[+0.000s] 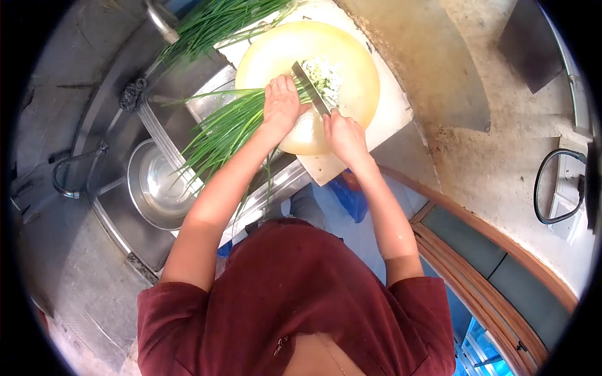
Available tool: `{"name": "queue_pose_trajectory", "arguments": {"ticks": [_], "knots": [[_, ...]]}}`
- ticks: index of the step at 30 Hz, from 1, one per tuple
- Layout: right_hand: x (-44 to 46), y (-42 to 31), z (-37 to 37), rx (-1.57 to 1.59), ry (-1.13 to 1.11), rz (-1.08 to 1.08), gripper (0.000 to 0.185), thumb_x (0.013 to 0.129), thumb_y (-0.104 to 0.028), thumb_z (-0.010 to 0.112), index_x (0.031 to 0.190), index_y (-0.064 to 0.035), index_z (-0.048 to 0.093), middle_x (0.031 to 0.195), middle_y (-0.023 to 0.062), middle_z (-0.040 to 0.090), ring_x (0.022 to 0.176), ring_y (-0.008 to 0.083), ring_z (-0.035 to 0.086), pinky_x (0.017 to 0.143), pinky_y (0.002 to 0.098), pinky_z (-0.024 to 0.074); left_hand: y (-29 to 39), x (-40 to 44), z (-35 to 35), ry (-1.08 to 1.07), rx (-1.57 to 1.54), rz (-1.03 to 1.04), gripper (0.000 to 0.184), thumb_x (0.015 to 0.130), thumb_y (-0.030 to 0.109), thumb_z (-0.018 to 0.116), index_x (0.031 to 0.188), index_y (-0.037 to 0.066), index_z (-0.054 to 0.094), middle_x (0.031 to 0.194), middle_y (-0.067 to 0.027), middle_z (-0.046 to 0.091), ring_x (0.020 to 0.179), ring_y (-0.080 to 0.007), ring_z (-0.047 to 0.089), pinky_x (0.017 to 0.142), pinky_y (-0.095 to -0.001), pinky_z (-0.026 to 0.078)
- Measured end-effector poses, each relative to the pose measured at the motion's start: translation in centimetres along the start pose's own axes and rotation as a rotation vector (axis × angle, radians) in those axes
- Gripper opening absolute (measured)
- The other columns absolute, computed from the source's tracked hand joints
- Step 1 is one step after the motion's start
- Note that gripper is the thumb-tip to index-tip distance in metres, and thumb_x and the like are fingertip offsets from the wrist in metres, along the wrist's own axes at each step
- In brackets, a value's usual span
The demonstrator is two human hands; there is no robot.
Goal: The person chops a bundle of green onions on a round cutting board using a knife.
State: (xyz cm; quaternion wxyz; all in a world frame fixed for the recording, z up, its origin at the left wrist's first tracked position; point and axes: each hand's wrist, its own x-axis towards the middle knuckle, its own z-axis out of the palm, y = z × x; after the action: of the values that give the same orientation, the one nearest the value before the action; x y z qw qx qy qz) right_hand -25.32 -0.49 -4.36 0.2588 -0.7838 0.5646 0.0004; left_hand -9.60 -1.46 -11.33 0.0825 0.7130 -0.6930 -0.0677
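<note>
My left hand (pixel 283 105) is closed over a bunch of green onions (pixel 229 122), pressing it onto a round cutting board (pixel 269 53). The long green leaves trail off the board to the left, over the sink. In my right hand (pixel 345 135) is the handle of a knife (pixel 310 88), its blade lying across the cut end of the bunch, close to my left fingers. Chopped green onion (pixel 325 76), white and pale green, sits in a small heap just right of the blade.
More green onions (pixel 216 28) lie behind the sink's far edge. A metal bowl (pixel 141 182) stands in the sink, below a faucet (pixel 66 185). A dark scrubber (pixel 132 94) rests on the sink rim. Under the board is a white slab (pixel 395 116); a blue bag (pixel 351 199) hangs below.
</note>
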Motion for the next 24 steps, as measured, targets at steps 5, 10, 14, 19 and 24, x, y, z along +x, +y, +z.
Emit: {"name": "queue_pose_trajectory", "arguments": {"ticks": [5, 10, 14, 19, 24], "knots": [[-0.1, -0.1, -1.0, -0.015, -0.061, 0.009, 0.030, 0.091, -0.023, 0.043, 0.087, 0.0035, 0.056, 0.075, 0.0265, 0.063, 0.075, 0.0417, 0.063, 0.070, 0.0501, 0.0487, -1.1, -0.6, -3.2, -0.138, 0.039, 0.065, 0.085, 0.068, 0.046, 0.073, 0.122, -0.011, 0.039, 0.113, -0.0181, 0.045, 0.109, -0.0306, 0.043, 0.094, -0.0436, 0.035], [2.9, -0.3, 1.6, 0.001, -0.039, -0.002, 0.030, 0.091, -0.023, 0.042, 0.085, 0.0035, 0.056, 0.080, 0.0288, 0.062, 0.081, 0.0412, 0.062, 0.074, 0.0492, 0.0481, -1.8, -0.9, -2.0, -0.205, 0.040, 0.040, 0.082, 0.069, 0.045, 0.072, 0.123, -0.008, 0.038, 0.118, -0.0167, 0.043, 0.114, -0.0298, 0.040, 0.093, -0.0446, 0.036], [4.4, -0.7, 0.7, 0.045, -0.023, -0.032, 0.030, 0.092, -0.022, 0.041, 0.088, 0.0033, 0.055, 0.078, 0.0284, 0.062, 0.078, 0.0420, 0.062, 0.072, 0.0494, 0.0483, -1.6, -1.0, -2.1, -0.162, 0.001, 0.008, 0.071, 0.068, 0.033, 0.074, 0.117, -0.005, 0.040, 0.113, -0.0179, 0.044, 0.109, -0.0316, 0.042, 0.092, -0.0436, 0.037], [-0.1, -1.5, -1.7, -0.006, -0.026, -0.012, 0.028, 0.091, -0.019, 0.039, 0.088, 0.0034, 0.055, 0.075, 0.0268, 0.062, 0.072, 0.0421, 0.062, 0.068, 0.0496, 0.0491, -1.7, -1.2, -2.0, -0.157, -0.020, -0.004, 0.071, 0.069, 0.034, 0.073, 0.119, -0.005, 0.040, 0.114, -0.0176, 0.043, 0.109, -0.0315, 0.041, 0.093, -0.0446, 0.036], [1.3, -1.4, 0.8, -0.073, -0.049, -0.014, 0.023, 0.087, -0.014, 0.041, 0.089, 0.0041, 0.056, 0.079, 0.0263, 0.063, 0.076, 0.0397, 0.064, 0.070, 0.0487, 0.0493, -1.4, -0.7, -1.8, -0.214, 0.063, -0.025, 0.083, 0.067, 0.042, 0.075, 0.123, -0.006, 0.038, 0.116, -0.0157, 0.044, 0.112, -0.0285, 0.043, 0.092, -0.0434, 0.037]]}}
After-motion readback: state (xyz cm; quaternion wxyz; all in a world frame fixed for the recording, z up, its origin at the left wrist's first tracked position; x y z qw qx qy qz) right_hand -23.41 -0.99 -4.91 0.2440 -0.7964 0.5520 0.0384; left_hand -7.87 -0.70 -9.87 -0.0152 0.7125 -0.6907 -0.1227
